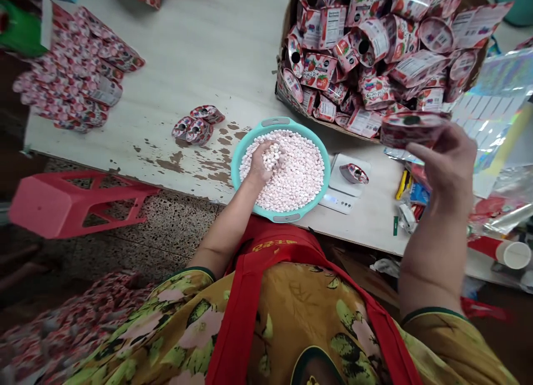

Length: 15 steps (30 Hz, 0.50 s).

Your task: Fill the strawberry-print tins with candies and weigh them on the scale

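My left hand (263,162) is dug into a teal bowl (239,152) heaped with small white-pink candies (300,171), its fingers curled round a scoop of them. My right hand (447,166) is raised to the right and grips a red strawberry-print pouch (410,127) by its lower edge, the pouch lying sideways. A white digital scale (343,195) stands right of the bowl with another small pouch (353,173) lying on it.
A cardboard box (287,94) piled with strawberry pouches sits at the back right. Flat pouches (79,69) are stacked at the left, three more pouches (199,125) near the bowl. A red plastic stool (70,204) lies on the floor. Shiny foil sheets (495,107) cover the right.
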Available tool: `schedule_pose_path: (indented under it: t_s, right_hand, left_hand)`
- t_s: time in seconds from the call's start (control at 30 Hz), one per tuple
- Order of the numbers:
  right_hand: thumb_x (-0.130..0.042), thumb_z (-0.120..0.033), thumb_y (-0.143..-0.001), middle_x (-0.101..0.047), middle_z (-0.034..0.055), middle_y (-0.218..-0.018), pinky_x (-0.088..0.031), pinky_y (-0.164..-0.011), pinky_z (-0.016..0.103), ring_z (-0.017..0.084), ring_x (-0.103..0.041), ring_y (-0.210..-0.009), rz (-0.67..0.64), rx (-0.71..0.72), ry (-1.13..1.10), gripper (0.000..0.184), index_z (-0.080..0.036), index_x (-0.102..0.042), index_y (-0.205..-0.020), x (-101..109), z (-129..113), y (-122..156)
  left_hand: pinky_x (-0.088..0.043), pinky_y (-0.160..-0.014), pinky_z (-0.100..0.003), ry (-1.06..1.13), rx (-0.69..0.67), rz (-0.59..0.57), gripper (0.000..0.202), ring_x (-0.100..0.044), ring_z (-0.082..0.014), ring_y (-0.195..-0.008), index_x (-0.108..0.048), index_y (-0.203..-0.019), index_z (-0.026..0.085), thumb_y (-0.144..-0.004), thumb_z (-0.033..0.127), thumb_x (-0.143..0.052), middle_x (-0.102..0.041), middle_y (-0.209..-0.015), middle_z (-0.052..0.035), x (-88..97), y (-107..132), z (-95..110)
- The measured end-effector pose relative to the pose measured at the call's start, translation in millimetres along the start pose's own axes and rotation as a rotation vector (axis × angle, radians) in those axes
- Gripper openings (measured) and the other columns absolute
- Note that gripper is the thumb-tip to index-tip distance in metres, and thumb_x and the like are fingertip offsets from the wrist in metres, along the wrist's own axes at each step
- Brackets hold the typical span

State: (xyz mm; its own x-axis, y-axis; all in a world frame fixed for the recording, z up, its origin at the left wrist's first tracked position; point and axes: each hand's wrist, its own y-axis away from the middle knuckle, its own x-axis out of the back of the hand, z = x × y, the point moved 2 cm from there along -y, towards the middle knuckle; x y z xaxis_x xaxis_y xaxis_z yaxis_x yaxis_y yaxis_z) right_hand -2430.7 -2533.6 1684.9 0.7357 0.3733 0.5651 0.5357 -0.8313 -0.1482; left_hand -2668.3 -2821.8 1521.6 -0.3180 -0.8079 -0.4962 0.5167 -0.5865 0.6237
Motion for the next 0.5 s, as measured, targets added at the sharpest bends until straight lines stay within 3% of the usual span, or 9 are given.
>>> schedule_pose_path:
  t_s: [0.07,0.1,0.17,0.27,0.4,0.5]
  right_hand:
    - [-0.099,-0.040,-0.042,-0.074,0.0114,-0.119,-0.056,-0.092,0.046,0.028,-0.072,-0.106,-0.073,-0.107,-0.385,0.075,-0.024,-0.070,-0.109,-30,0,40]
    - [-0.099,-0.039,-0.039,-0.075,0.0088,-0.113,-0.057,-0.092,0.047,0.027,-0.073,-0.101,-0.064,-0.173,-0.487,0.076,-0.024,-0.069,-0.107,-50,-1,59]
    - [-0.096,-0.040,-0.043,-0.076,0.0044,-0.103,-0.059,-0.089,0.047,0.026,-0.073,-0.092,-0.122,-0.353,-0.545,0.069,-0.024,-0.067,-0.102,-94,-3,92]
    - [-0.093,-0.038,-0.048,-0.075,0.0023,-0.099,-0.058,-0.090,0.043,0.024,-0.072,-0.092,-0.281,-0.417,-0.467,0.061,-0.023,-0.068,-0.102,-145,-14,123]
    - [-0.085,-0.037,-0.058,-0.073,0.0039,-0.106,-0.054,-0.096,0.044,0.026,-0.069,-0.101,-0.397,-0.323,-0.321,0.051,-0.023,-0.071,-0.104,-170,-29,139]
    - [-0.079,-0.036,-0.062,-0.073,0.0032,-0.105,-0.052,-0.098,0.044,0.026,-0.067,-0.101,-0.440,-0.214,-0.227,0.043,-0.024,-0.069,-0.102,-182,-40,144]
  left_hand:
    - [-0.037,-0.045,-0.022,0.074,0.086,-0.002,0.042,-0.057,-0.0124,-0.057,-0.063,-0.094,0.019,-0.079,0.058,-0.067,-0.065,-0.078,-0.0046,-1.7,-2,1]
    - [-0.035,-0.043,-0.021,0.087,0.127,0.008,0.043,-0.056,-0.0116,-0.054,-0.062,-0.093,0.019,-0.080,0.060,-0.067,-0.063,-0.075,-0.0039,-2.5,-3,1]
    - [-0.029,-0.039,-0.020,0.078,0.192,0.032,0.040,-0.050,-0.0091,-0.046,-0.059,-0.089,0.020,-0.080,0.058,-0.068,-0.059,-0.068,-0.0007,-4.0,-4,2]
    - [-0.025,-0.036,-0.019,0.042,0.201,-0.004,0.037,-0.046,-0.0069,-0.041,-0.056,-0.086,0.021,-0.080,0.055,-0.069,-0.054,-0.064,0.0023,-10.3,5,10]
    - [-0.036,-0.041,-0.021,0.044,-0.011,-0.077,0.037,-0.053,-0.0088,-0.048,-0.055,-0.082,0.020,-0.083,0.055,-0.067,-0.055,-0.066,0.0003,-32.0,34,24]
    - [-0.048,-0.051,-0.026,0.017,-0.167,-0.042,0.038,-0.063,-0.0139,-0.061,-0.054,-0.080,0.020,-0.086,0.056,-0.063,-0.059,-0.071,-0.0026,-51.4,52,24]
